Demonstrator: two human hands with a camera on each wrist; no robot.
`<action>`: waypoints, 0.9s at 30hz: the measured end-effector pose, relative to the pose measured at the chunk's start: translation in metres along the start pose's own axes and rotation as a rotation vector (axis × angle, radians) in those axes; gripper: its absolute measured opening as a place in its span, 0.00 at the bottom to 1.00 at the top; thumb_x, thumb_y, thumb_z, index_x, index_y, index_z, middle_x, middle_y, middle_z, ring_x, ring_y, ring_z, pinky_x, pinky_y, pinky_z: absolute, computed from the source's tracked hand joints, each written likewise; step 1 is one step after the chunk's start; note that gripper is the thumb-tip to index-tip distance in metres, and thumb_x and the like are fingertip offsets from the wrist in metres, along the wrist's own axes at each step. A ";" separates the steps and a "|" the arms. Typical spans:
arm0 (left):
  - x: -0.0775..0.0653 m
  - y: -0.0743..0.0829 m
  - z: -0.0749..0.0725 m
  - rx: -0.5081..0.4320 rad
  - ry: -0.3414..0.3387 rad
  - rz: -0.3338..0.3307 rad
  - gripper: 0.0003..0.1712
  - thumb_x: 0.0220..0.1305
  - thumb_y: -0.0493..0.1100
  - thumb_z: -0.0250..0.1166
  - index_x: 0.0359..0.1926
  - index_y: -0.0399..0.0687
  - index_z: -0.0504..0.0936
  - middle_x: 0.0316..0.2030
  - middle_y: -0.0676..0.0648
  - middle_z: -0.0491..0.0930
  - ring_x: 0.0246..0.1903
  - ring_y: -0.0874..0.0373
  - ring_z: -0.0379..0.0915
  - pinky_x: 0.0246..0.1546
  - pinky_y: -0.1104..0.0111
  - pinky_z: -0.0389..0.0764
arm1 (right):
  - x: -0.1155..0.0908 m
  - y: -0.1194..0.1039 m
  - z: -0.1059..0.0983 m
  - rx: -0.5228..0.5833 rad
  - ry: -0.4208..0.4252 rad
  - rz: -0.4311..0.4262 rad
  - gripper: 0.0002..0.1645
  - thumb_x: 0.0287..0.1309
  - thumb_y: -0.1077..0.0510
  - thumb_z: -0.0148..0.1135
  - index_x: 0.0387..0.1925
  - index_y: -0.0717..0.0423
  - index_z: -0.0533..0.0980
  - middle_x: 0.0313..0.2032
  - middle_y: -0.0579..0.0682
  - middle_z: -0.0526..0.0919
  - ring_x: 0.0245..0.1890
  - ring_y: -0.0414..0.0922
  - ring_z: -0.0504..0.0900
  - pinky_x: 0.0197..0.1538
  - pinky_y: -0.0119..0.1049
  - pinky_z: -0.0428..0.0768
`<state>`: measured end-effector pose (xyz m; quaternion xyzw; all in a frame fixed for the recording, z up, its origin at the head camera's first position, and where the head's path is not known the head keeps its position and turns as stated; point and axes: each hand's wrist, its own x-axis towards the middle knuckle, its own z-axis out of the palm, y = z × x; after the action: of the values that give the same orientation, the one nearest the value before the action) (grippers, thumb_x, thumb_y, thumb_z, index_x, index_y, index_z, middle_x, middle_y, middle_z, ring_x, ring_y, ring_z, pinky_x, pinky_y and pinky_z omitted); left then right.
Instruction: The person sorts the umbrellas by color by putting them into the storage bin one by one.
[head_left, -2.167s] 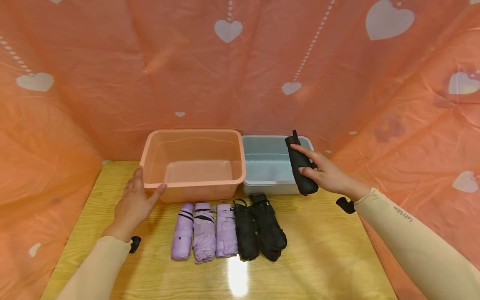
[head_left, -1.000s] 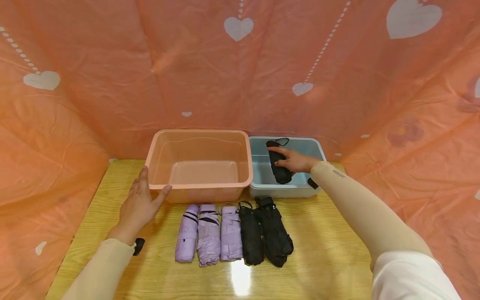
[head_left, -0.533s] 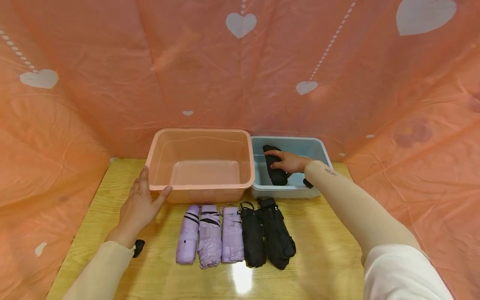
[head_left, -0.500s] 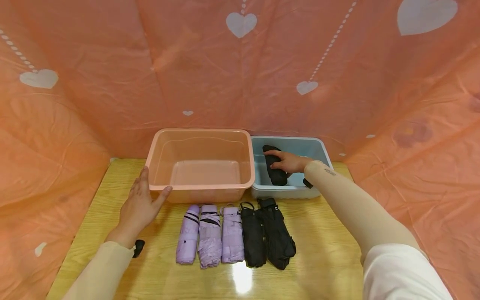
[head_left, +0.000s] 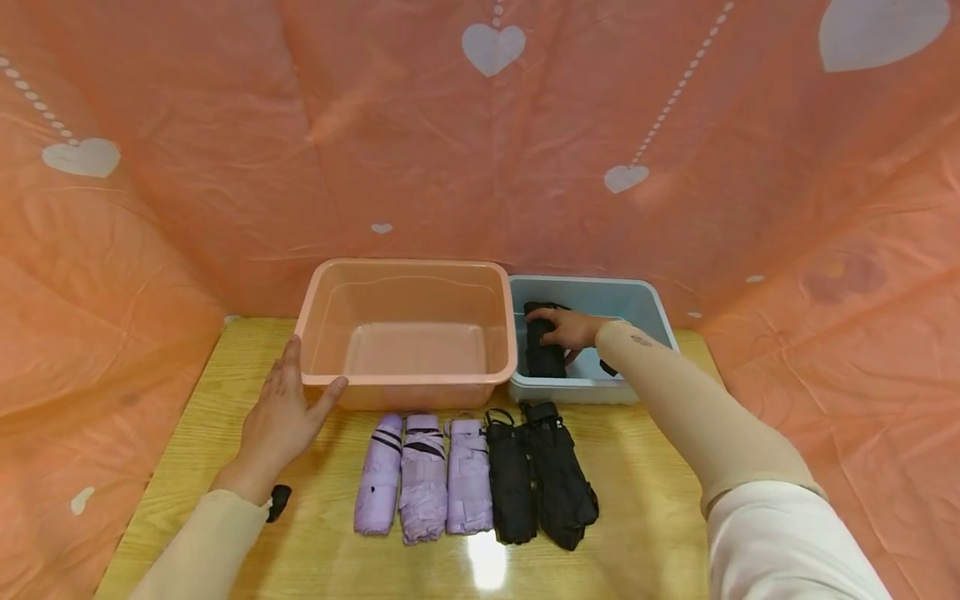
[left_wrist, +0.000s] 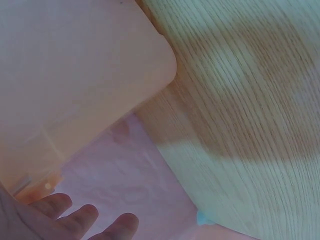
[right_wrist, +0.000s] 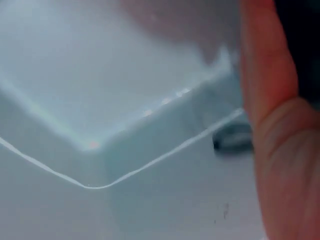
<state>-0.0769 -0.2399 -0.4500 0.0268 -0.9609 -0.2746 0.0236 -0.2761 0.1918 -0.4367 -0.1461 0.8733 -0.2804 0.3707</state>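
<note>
Inside the pale blue bin point(head_left: 592, 382), my right hand point(head_left: 573, 330) grips a black folded umbrella point(head_left: 543, 357) along the bin's left wall. In the right wrist view, part of that hand point(right_wrist: 282, 130) stands at the right, with a dark patch of the umbrella point(right_wrist: 306, 45) behind it. My left hand point(head_left: 281, 417) is at the front left corner of the orange bin point(head_left: 412, 380), fingers extended and thumb by the front rim. Several of its fingertips point(left_wrist: 125, 225) show in the left wrist view beside the bin wall point(left_wrist: 90, 65).
In front of the bins, three purple folded umbrellas point(head_left: 423, 496) and two black folded umbrellas point(head_left: 512, 487) lie side by side on the wooden table point(head_left: 637, 517). An orange curtain with hearts point(head_left: 397, 150) hangs behind and at both sides.
My right hand has carried the black umbrella from above the blue bin's right part leftward and down into the bin, against its left side. The left hand has stayed by the orange bin.
</note>
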 end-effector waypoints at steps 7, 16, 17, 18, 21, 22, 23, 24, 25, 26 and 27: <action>-0.004 0.001 0.001 0.000 -0.004 0.005 0.59 0.70 0.71 0.50 0.78 0.42 0.28 0.73 0.23 0.44 0.68 0.24 0.47 0.52 0.30 0.63 | 0.007 0.007 0.019 -0.135 -0.002 0.036 0.33 0.70 0.67 0.47 0.73 0.48 0.61 0.57 0.67 0.67 0.40 0.54 0.79 0.41 0.50 0.85; -0.007 0.002 0.002 0.003 -0.011 0.011 0.59 0.70 0.71 0.50 0.78 0.43 0.27 0.72 0.21 0.45 0.68 0.24 0.47 0.53 0.30 0.63 | 0.016 0.012 0.027 -0.139 -0.022 0.052 0.34 0.71 0.61 0.50 0.75 0.45 0.59 0.56 0.64 0.71 0.38 0.51 0.79 0.38 0.48 0.84; -0.006 0.002 0.002 0.002 -0.014 0.012 0.59 0.70 0.71 0.50 0.78 0.44 0.27 0.72 0.21 0.45 0.68 0.24 0.47 0.53 0.30 0.63 | 0.016 0.014 0.028 -0.143 -0.027 0.057 0.34 0.72 0.60 0.51 0.76 0.45 0.58 0.60 0.64 0.69 0.41 0.51 0.79 0.38 0.47 0.84; -0.006 0.002 0.003 0.002 -0.019 0.013 0.59 0.70 0.71 0.50 0.78 0.44 0.26 0.72 0.21 0.45 0.68 0.24 0.47 0.52 0.30 0.63 | 0.017 0.015 0.028 -0.145 -0.031 0.062 0.35 0.72 0.59 0.53 0.76 0.45 0.58 0.64 0.64 0.67 0.44 0.52 0.80 0.38 0.47 0.84; -0.004 0.002 0.003 0.001 -0.033 0.015 0.59 0.70 0.72 0.49 0.78 0.45 0.26 0.72 0.21 0.44 0.68 0.23 0.47 0.52 0.29 0.63 | 0.016 0.018 0.029 -0.155 -0.022 0.070 0.36 0.71 0.57 0.57 0.76 0.46 0.58 0.71 0.63 0.60 0.54 0.54 0.77 0.37 0.45 0.85; -0.002 0.002 0.003 0.000 -0.037 0.014 0.59 0.70 0.72 0.49 0.78 0.45 0.25 0.72 0.21 0.44 0.68 0.23 0.47 0.52 0.29 0.63 | 0.015 0.018 0.028 -0.159 -0.016 0.067 0.37 0.71 0.57 0.58 0.76 0.46 0.59 0.72 0.63 0.60 0.56 0.55 0.76 0.37 0.45 0.85; -0.001 0.002 0.003 -0.001 -0.042 0.013 0.59 0.70 0.72 0.48 0.78 0.46 0.25 0.72 0.21 0.44 0.68 0.23 0.47 0.51 0.29 0.63 | 0.014 0.018 0.026 -0.158 -0.011 0.064 0.37 0.70 0.57 0.59 0.76 0.46 0.59 0.72 0.64 0.60 0.59 0.57 0.74 0.37 0.45 0.85; 0.000 0.002 0.003 -0.002 -0.047 0.010 0.59 0.69 0.72 0.48 0.78 0.46 0.25 0.72 0.21 0.44 0.68 0.23 0.47 0.51 0.29 0.64 | 0.012 0.017 0.024 -0.162 -0.007 0.055 0.37 0.70 0.56 0.59 0.77 0.46 0.58 0.71 0.64 0.60 0.60 0.57 0.73 0.37 0.45 0.85; 0.002 0.002 0.003 -0.001 -0.052 0.008 0.59 0.69 0.73 0.48 0.78 0.46 0.25 0.72 0.21 0.44 0.68 0.22 0.47 0.50 0.29 0.64 | 0.009 0.016 0.022 -0.162 -0.003 0.045 0.38 0.70 0.57 0.59 0.77 0.46 0.58 0.71 0.64 0.60 0.60 0.58 0.73 0.37 0.46 0.85; 0.003 0.001 0.003 -0.001 -0.054 0.009 0.59 0.69 0.73 0.47 0.78 0.46 0.24 0.72 0.21 0.44 0.67 0.22 0.47 0.50 0.29 0.64 | 0.006 0.015 0.019 -0.164 0.000 0.026 0.38 0.71 0.57 0.59 0.77 0.47 0.57 0.71 0.65 0.60 0.61 0.58 0.73 0.37 0.46 0.85; 0.004 0.000 0.003 0.000 -0.057 0.007 0.59 0.69 0.73 0.47 0.78 0.46 0.25 0.72 0.21 0.44 0.67 0.22 0.47 0.49 0.29 0.64 | 0.001 0.012 0.016 -0.161 0.008 0.012 0.38 0.71 0.57 0.58 0.77 0.48 0.56 0.71 0.66 0.59 0.61 0.58 0.73 0.37 0.47 0.84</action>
<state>-0.0816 -0.2387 -0.4519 0.0155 -0.9613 -0.2751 -0.0026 -0.2662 0.1952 -0.4536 -0.1693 0.8952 -0.2078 0.3559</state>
